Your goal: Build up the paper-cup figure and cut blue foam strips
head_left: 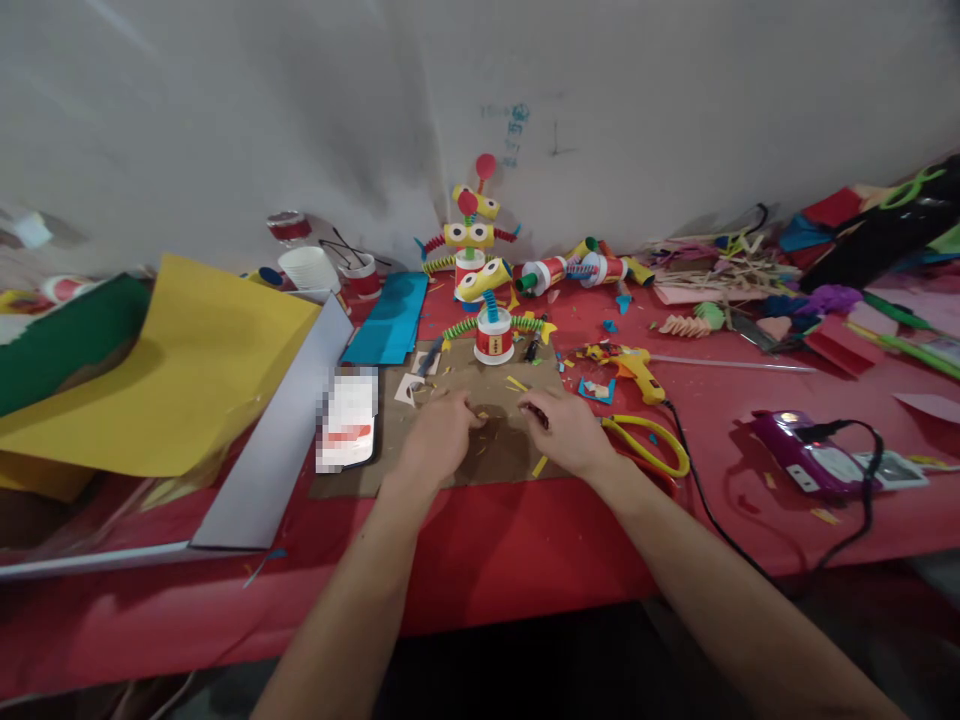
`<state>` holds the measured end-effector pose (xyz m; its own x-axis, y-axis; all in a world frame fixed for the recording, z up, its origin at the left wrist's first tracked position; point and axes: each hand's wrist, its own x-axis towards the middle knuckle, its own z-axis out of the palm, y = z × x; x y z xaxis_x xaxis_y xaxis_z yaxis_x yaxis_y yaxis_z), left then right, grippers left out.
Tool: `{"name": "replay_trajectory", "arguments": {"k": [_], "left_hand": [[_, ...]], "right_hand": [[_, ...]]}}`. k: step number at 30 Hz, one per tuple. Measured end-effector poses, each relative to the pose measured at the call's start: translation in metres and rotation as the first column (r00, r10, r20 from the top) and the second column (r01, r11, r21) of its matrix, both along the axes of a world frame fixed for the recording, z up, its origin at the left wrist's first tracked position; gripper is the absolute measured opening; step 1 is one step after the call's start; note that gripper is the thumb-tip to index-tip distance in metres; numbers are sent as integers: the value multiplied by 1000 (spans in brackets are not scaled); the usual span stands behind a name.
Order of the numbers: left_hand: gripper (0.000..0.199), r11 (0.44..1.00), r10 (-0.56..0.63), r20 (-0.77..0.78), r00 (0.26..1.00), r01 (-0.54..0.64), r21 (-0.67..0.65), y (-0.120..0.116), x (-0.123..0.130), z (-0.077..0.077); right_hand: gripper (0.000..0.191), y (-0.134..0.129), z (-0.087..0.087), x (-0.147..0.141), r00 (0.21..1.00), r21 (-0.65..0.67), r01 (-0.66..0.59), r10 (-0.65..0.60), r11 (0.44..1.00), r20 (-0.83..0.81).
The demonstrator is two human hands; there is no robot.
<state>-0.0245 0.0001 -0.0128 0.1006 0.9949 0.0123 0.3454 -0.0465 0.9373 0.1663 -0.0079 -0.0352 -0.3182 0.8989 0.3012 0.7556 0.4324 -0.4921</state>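
My left hand (441, 432) is low over a brown cardboard sheet (442, 478), its fingers curled inward. Whatever may be between its fingertips is too small to make out. Opposite it, my right hand (566, 428) is closed, with something small and dark showing at the fingertips that I cannot name. Just beyond both hands stands a paper-cup figure (494, 342) with a yellow tube head, paper eyes and green folded-paper arms. Yellow paper scraps (540, 466) lie around the hands. Yellow-handled scissors (651, 445) rest beside my right wrist.
A phone (349, 420) and a white box (274, 440) with yellow paper (172, 380) are at left. Blue paper (390, 318) lies behind. At right are a glue gun (637, 370), its black cord, and a purple power strip (806, 455). Similar figures (469, 240) stand behind.
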Motion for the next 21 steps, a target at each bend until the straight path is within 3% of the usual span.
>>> {"name": "replay_trajectory", "arguments": {"k": [6,12,18,21], "left_hand": [[24,993,37,-223,974,-10,121,-5,4,2],[26,981,-105,-337,936,152,116,5,-17,-4],[26,962,137,-351,926,-40,271,9,-26,-4],[28,949,198,-401,895,-72,308,8,-27,-6]], "right_hand": [[16,-2,0,-2,999,14,-41,41,999,-10],[17,-3,0,-3,998,15,-57,57,998,-15],[18,-4,1,-10,995,-11,-86,85,996,-54],[23,-4,-1,-17,989,26,-136,138,990,-50]]}}
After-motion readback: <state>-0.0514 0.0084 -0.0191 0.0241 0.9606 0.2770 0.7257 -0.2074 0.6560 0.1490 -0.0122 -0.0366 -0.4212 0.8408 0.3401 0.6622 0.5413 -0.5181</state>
